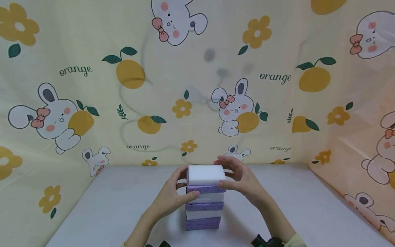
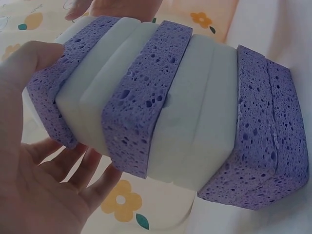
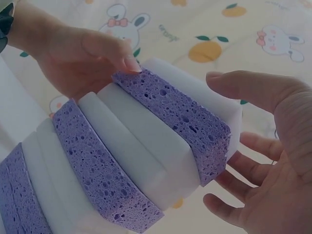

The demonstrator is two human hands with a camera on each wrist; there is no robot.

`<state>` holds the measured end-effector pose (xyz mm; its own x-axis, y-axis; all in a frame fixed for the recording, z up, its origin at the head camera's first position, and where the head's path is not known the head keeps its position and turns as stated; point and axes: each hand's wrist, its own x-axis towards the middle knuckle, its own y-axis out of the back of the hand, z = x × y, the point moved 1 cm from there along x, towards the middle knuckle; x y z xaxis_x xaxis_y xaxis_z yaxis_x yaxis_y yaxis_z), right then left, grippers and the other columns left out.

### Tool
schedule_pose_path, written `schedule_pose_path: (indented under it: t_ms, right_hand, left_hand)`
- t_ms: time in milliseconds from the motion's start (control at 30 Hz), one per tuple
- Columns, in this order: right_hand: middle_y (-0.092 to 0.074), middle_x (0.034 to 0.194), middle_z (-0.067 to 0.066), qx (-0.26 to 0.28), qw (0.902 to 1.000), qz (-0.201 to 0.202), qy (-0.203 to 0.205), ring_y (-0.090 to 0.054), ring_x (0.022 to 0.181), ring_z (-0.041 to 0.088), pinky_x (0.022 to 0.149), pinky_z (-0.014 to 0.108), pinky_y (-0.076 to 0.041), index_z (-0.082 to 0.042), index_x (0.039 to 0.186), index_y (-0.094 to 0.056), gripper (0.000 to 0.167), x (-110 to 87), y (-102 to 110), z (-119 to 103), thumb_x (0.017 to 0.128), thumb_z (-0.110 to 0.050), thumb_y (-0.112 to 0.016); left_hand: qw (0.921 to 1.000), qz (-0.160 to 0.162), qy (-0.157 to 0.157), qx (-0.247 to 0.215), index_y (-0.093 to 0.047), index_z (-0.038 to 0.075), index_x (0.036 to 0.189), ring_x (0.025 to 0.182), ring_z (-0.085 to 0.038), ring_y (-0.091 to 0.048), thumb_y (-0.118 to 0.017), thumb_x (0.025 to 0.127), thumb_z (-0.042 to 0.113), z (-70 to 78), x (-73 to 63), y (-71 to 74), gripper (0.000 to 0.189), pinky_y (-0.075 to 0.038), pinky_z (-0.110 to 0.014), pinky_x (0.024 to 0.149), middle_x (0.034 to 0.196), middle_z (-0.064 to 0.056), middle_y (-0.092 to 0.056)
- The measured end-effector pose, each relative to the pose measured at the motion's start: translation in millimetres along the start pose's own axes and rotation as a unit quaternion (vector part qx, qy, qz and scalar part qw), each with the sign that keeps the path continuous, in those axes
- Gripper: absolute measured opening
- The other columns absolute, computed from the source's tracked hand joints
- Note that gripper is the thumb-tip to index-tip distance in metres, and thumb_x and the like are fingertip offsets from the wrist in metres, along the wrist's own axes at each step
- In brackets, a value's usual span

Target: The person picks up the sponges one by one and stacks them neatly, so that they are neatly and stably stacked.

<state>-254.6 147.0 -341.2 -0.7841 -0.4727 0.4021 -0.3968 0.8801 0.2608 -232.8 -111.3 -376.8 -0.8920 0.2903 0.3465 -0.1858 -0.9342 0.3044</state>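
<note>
A tall stack of several purple and white sponges stands upright, with a white sponge (image 1: 206, 175) on top and a purple sponge (image 1: 205, 189) directly under it. My left hand (image 1: 172, 193) grips the stack near its top from the left. Its thumb lies against the edge of that upper purple sponge in the right wrist view, and its fingertips go out of sight behind the stack. On the other side, my right hand (image 3: 273, 146) surrounds the top white sponge loosely, thumb in front and fingers spread behind. Two purple sponges (image 2: 275, 131) form the base.
The stack stands on a white tabletop (image 1: 123, 202). Behind it hangs a cream cloth (image 1: 172, 68) printed with rabbits, oranges and flowers, which continues along the right and left sides. Dark wrist straps (image 1: 268, 241) show at the lower edge.
</note>
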Motion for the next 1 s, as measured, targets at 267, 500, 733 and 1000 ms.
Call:
schedule_pose_path:
  t_ms: [267, 500, 733, 1000]
  right_hand:
    - [-0.053, 0.138, 0.010, 0.001, 0.9998, 0.011, -0.015, -0.048, 0.125, 0.031, 0.104, 0.045, -0.044, -0.012, 0.142, -0.047, 0.064, -1.2, 1.7, -0.2, 0.085, -0.010, -0.076]
    - [-0.053, 0.138, 0.009, -0.005, 0.9996, 0.018, -0.020, -0.048, 0.126, 0.030, 0.103, 0.043, -0.045, -0.013, 0.142, -0.047, 0.062, -0.7, 1.9, -0.7, 0.087, -0.012, -0.075]
    - [-0.052, 0.139, 0.011, -0.018, 0.9988, 0.030, -0.035, -0.048, 0.127, 0.030, 0.102, 0.038, -0.046, -0.014, 0.141, -0.048, 0.058, -0.5, 1.1, -2.6, 0.089, -0.017, -0.074]
    - [-0.056, 0.134, 0.005, -0.036, 0.9940, 0.080, -0.066, -0.048, 0.127, 0.024, 0.108, 0.051, -0.038, -0.012, 0.138, -0.050, 0.045, -3.2, 6.1, -4.2, 0.098, -0.028, -0.063]
  left_hand:
    - [0.9999, 0.015, 0.002, 0.002, -0.042, 0.026, 0.144, 0.123, -0.017, -0.048, -0.081, 0.081, 0.036, -0.3, 2.6, -0.2, 0.075, -0.046, -0.041, 0.103, 0.136, 0.002, -0.052]
    - [0.9996, 0.027, -0.005, 0.003, -0.044, 0.025, 0.143, 0.123, -0.017, -0.048, -0.080, 0.082, 0.037, -0.5, 3.9, 0.7, 0.072, -0.046, -0.040, 0.103, 0.135, 0.003, -0.052]
    - [0.9993, 0.025, -0.026, -0.009, -0.044, 0.019, 0.144, 0.122, -0.018, -0.049, -0.073, 0.087, 0.033, 0.4, 1.2, 1.6, 0.066, -0.045, -0.038, 0.103, 0.134, 0.000, -0.053]
    - [0.9985, 0.044, -0.031, -0.002, -0.040, 0.014, 0.147, 0.129, -0.023, -0.043, -0.045, 0.100, 0.040, -0.4, 0.4, 7.7, 0.055, -0.038, -0.052, 0.107, 0.142, -0.003, -0.046]
